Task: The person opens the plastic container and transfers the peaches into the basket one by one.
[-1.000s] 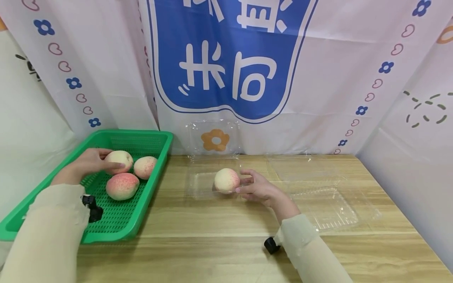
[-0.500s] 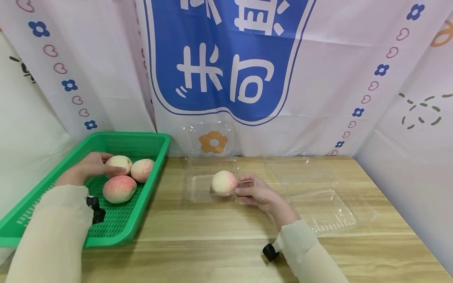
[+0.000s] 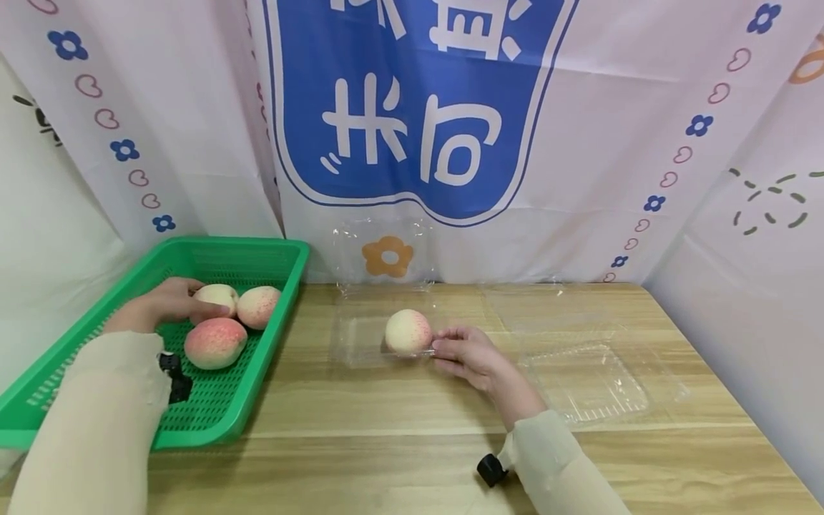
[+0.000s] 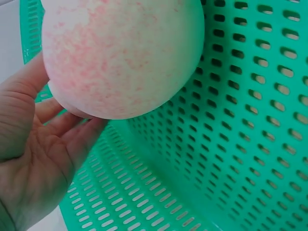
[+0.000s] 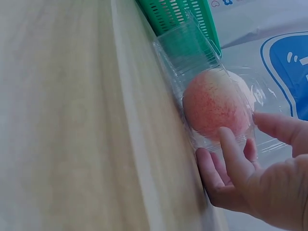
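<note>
In the head view my left hand [image 3: 170, 300] grips a pale yellow peach [image 3: 217, 299] inside the green basket [image 3: 239, 400]. The left wrist view shows that hand's fingers under the pink-speckled peach [image 4: 120, 57]. Two more peaches are beside it: a redder one [image 3: 215, 343] and a paler one [image 3: 259, 307]. Another peach [image 3: 408, 332] sits in a clear plastic clamshell box [image 3: 360, 343] whose lid stands raised. My right hand [image 3: 473, 356] is at this box's right side. Its spread fingertips touch the wall near the peach [image 5: 214, 103] in the right wrist view.
A second clear clamshell box [image 3: 592, 379] lies opened on the wooden table [image 3: 360, 443] at the right. Behind the table hangs a printed white curtain [image 3: 605, 143], close to the raised lid and the basket's back.
My right fingers have drawn away from the peach in the box and closer together at the box's edge. The left hand has lowered slightly, its peach now nearer the paler one.
</note>
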Demonstrator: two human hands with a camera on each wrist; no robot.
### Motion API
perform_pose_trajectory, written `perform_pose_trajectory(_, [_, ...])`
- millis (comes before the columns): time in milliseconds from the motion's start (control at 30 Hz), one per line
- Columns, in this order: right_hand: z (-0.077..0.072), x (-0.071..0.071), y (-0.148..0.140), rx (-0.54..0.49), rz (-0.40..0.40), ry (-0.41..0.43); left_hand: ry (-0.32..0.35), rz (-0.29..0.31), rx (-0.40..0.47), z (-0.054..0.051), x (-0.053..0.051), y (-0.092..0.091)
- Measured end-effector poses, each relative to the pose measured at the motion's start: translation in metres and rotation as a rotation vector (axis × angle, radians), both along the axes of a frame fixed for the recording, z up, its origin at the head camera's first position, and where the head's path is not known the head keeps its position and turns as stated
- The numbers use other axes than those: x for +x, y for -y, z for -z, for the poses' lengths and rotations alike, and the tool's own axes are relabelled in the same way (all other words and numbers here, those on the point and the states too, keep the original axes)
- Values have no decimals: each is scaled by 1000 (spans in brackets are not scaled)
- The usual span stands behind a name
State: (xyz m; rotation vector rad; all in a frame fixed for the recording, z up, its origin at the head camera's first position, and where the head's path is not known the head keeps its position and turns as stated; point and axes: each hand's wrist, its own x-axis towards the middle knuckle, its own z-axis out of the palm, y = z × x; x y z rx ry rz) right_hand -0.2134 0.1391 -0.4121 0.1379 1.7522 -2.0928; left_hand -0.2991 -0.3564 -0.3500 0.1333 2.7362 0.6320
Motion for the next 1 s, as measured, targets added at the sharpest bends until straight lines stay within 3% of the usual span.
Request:
perform_pose_trajectory(233, [2,3,2,-17,24,-15,106,-4,18,-16,3,-5])
perform_pose_trajectory(333, [3,4,4,-17,41,-14,55,0,-4,-30,5,-13])
perform_pose_trajectory(433, [4,6,4,-9,56,-21,-50,10,-37,-49,7,-29])
perform_pose_trajectory(567, [3,8,4,33,66,-37,-168,63,-57,-76,8,-70])
perform_pose_trajectory(733, [1,8,3,133,39,-87,-246,231,-97,-100,19,-143])
perform_pose_trajectory(867, [0,6,3,269,-5,-161,-217,374,-103,-102,30,-198])
perform_pose_trajectory(1000, [-3,3,3,359,-31,-198,-153,470,-106,-92,36,-238])
